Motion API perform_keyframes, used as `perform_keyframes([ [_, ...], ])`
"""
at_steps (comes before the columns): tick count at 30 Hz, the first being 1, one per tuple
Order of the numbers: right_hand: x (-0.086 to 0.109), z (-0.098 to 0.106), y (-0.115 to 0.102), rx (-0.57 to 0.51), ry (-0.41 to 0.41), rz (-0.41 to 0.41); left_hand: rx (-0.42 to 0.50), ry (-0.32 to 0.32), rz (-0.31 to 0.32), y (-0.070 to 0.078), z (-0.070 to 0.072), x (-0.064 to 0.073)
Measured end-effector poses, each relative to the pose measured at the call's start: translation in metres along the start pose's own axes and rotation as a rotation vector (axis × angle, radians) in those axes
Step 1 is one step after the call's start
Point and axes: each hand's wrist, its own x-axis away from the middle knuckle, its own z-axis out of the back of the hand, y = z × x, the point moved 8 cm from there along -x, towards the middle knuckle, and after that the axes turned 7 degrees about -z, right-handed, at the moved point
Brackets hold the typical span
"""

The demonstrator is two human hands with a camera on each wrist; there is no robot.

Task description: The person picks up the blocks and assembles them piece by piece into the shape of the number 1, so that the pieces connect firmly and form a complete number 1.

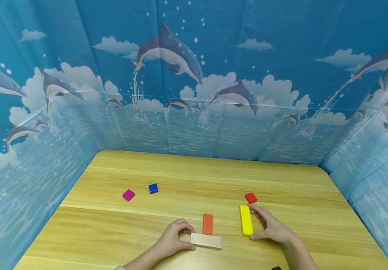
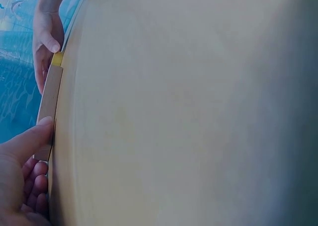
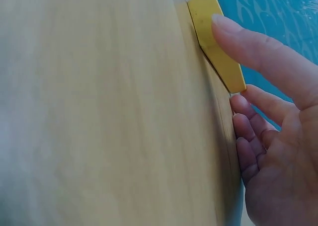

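Note:
My left hand (image 1: 173,238) pinches the left end of a plain wooden block (image 1: 205,240) between thumb and fingers. The block lies flat near the front of the table. An orange block (image 1: 207,224) lies lengthwise behind it, its near end meeting the wooden block's back edge in the head view. To the right, my right hand (image 1: 272,229) holds a yellow block (image 1: 246,221), thumb by its near end and fingers at the far end. In the right wrist view the thumb lies against the face of the yellow block (image 3: 206,25). A red square block (image 1: 251,198) sits just past those fingers.
Farther left on the wood-grain table (image 1: 194,180) lie a magenta square block (image 1: 128,194) and a blue one (image 1: 153,188). A curtain (image 1: 187,127) printed with dolphins surrounds the table's back and sides. A small black object (image 1: 276,268) shows at the bottom edge.

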Motion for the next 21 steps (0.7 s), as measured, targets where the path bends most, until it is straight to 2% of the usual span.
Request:
perform_keyframes([
  [12,-0.005,-0.004,-0.007,0.059,0.052,0.053,0.024,0.015,-0.004,0.002,0.001,-0.001],
  [21,-0.011,-0.003,-0.01,-0.041,0.082,0.096,0.008,0.009,-0.009,0.002,0.002,-0.001],
])
